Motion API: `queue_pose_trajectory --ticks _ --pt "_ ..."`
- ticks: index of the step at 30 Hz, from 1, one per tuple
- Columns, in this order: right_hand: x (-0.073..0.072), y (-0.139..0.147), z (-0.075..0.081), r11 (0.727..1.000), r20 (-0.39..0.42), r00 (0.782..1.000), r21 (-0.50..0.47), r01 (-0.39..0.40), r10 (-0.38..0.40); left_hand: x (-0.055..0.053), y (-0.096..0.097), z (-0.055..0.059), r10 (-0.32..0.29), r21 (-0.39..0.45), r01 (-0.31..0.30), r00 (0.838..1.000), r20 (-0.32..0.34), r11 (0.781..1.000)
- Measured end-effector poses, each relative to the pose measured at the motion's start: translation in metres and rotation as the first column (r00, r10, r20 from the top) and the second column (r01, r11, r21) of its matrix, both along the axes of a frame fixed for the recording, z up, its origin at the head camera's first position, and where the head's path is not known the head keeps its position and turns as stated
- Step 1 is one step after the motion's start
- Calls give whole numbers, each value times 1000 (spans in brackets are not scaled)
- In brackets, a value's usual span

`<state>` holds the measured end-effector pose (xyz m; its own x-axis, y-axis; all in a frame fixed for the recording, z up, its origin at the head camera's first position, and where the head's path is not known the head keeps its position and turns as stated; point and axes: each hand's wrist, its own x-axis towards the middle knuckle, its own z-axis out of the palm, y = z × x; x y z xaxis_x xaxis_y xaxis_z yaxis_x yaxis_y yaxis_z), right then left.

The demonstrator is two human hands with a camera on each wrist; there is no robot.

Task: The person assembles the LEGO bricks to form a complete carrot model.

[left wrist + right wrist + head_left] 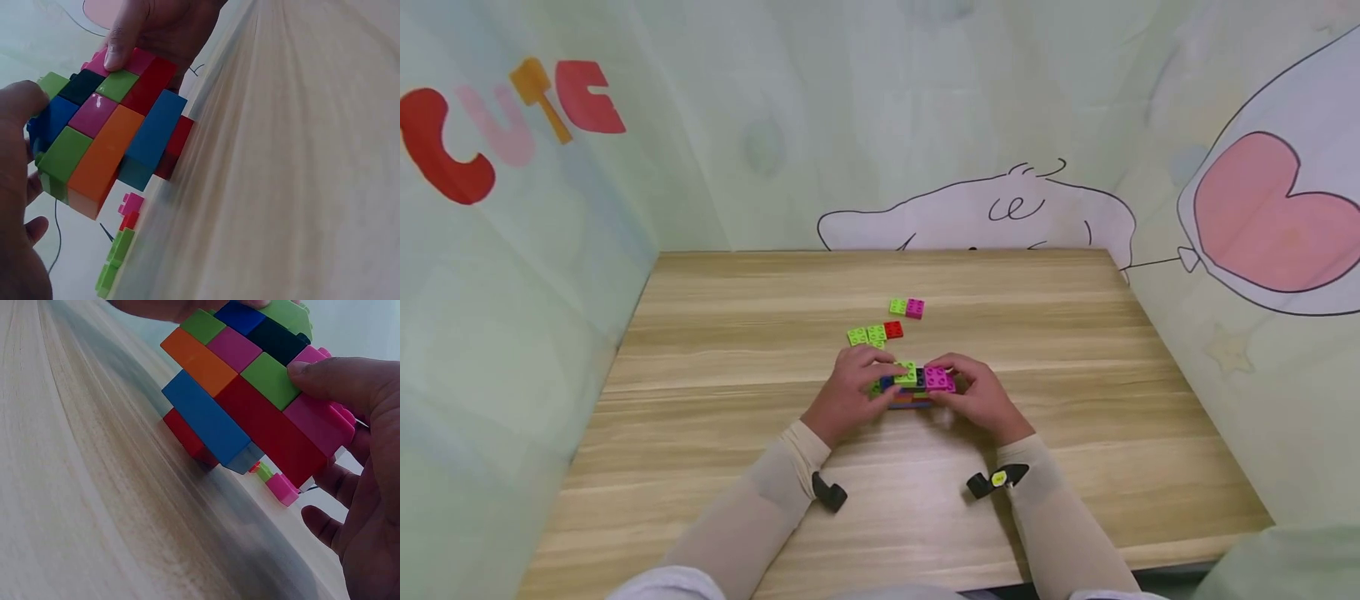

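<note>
A stack of colourful toy bricks (912, 397) stands on the table between both hands. My left hand (853, 390) grips its left end, thumb in front and fingers at the top near a light green brick (906, 372). At the right end my right hand (979, 395) pinches the pink bricks (320, 422), with the thumb on the near face. Lower down, the wrist views show an orange brick (106, 161), a long blue brick (154, 134) and a red brick (187, 439) at the bottom. The stack's far side is hidden.
Behind the stack lie loose bricks: light green ones (858, 336) beside a red one (893, 330). Farther back, a green brick (898, 307) sits against a pink brick (915, 308). The wooden table (730, 333) meets printed fabric walls (880, 125) at its back and sides.
</note>
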<state>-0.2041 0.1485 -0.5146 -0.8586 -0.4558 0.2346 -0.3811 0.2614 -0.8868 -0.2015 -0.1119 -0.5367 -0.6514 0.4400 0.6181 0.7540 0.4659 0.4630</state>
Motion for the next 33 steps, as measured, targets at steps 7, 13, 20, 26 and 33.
queue_pose_trajectory --ticks 7,13,20,26,33 --pt "-8 5 -12 999 -12 999 -24 -33 32 0 -2 -9 39 18 -44 976 215 999" --pt "-36 16 -35 992 28 996 -97 81 -79 -1 -4 -13 67 20 -82 910 410 996" --pt "-87 14 -45 959 -51 962 77 271 -268 -2 -5 -15 43 51 -72 899 435 996" --pt "-128 5 -47 945 -39 969 218 245 -242 -2 -5 -15 5 78 -46 890 456 996" --pt "-152 -6 -45 920 -121 980 344 190 -157 -1 -6 -15 -10 103 -43 884 468 994"
